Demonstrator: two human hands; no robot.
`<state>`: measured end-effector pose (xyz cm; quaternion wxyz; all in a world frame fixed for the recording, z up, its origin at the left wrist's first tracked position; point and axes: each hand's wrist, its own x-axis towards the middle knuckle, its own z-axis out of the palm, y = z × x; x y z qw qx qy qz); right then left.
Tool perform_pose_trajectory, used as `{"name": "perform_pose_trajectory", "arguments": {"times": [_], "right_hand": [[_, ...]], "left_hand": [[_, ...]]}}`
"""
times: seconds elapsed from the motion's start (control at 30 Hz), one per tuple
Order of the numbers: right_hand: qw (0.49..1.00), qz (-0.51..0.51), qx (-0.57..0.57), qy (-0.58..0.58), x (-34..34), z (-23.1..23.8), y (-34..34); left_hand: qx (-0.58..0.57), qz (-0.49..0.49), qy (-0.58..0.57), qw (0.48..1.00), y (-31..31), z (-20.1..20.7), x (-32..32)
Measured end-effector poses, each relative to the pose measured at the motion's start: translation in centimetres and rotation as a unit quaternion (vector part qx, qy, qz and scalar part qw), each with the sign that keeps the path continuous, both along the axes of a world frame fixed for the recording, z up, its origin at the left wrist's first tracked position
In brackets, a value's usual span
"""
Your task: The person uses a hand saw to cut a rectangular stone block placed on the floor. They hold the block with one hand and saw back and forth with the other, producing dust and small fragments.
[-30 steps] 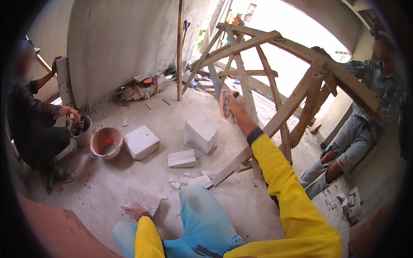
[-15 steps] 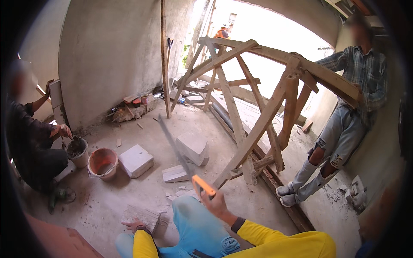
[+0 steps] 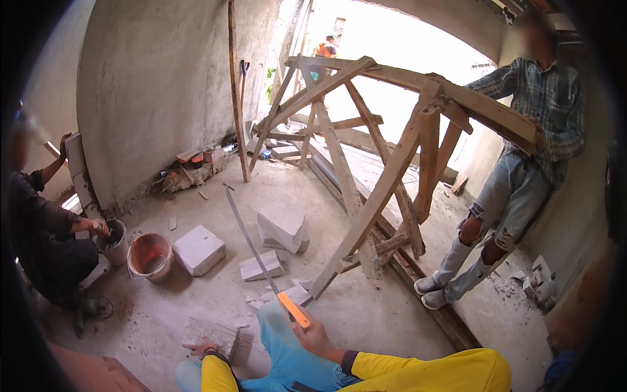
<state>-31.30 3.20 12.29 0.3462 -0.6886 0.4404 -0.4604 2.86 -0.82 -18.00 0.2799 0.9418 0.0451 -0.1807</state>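
Note:
My right hand (image 3: 315, 338) is closed round the orange handle of a hand saw (image 3: 293, 310) above my right knee. Its long thin blade (image 3: 249, 240) points away from me over the floor. Low in front of me, my left hand (image 3: 202, 347) rests with fingers spread on a pale grey block (image 3: 219, 332) lying by my left leg. The blade is apart from that block. Beyond my knee are offcuts (image 3: 295, 295), a flat piece of block (image 3: 262, 266) and a large pale block (image 3: 283, 226).
A wooden trestle (image 3: 392, 176) stands ahead, a person (image 3: 545, 117) leaning on it at right. At left another person (image 3: 46, 215) crouches by a mortar bucket (image 3: 112, 242). Nearby are a reddish bucket (image 3: 151, 257) and a white block (image 3: 199, 250). Rubble (image 3: 541, 287) lies far right.
My right hand has drawn the saw down and toward me; its blade, smeared before, is now sharper. My left hand stays on the block. The view has shifted slightly.

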Motion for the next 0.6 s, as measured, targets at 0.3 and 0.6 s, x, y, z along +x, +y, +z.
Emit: {"name": "perform_pose_trajectory", "arguments": {"times": [0.3,0.6], "right_hand": [[0.999,0.005,-0.035,-0.014,0.5,-1.3,-0.3],[0.998,-0.025,0.037,-0.032,-0.4,-1.0,0.4]], "left_hand": [[0.003,0.004,0.018,1.0,-0.1,-2.8,1.9],[0.007,-0.009,0.003,1.0,-2.7,-1.2,-0.1]]}}
